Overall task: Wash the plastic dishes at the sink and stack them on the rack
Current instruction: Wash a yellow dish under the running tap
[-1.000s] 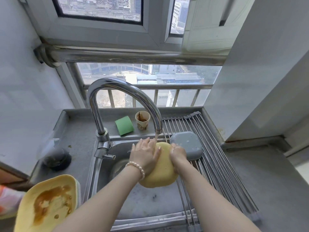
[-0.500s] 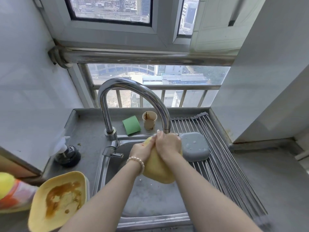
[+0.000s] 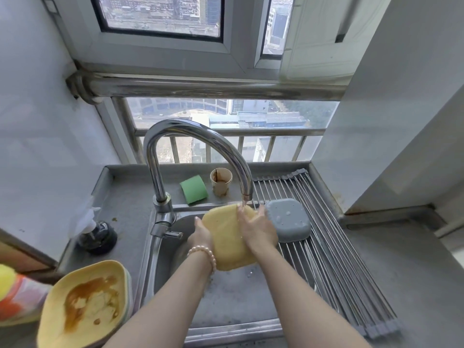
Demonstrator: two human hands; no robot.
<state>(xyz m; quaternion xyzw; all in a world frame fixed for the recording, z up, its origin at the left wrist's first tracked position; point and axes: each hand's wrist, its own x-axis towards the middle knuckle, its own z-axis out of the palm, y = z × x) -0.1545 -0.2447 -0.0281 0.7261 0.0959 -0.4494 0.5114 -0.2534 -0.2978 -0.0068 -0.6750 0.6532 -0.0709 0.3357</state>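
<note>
Yellow dish (image 3: 227, 238) held over sink (image 3: 233, 297) under faucet (image 3: 200, 139) stream: left hand (image 3: 200, 233) grips its left edge, right hand (image 3: 258, 231) lies flat-fingered on it. Grey dish (image 3: 288, 219) upside-down on rack (image 3: 334, 247) right of faucet. Stained yellow dish (image 3: 85, 305) left of sink, brown residue inside; cup (image 3: 221, 182) behind faucet, brown-streaked.

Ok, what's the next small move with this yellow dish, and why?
Probably keep rubbing under the faucet stream a moment: the left hand holds the yellow dish, the right hand lies flat on it, and the grey dish already sits on the rack.
</note>
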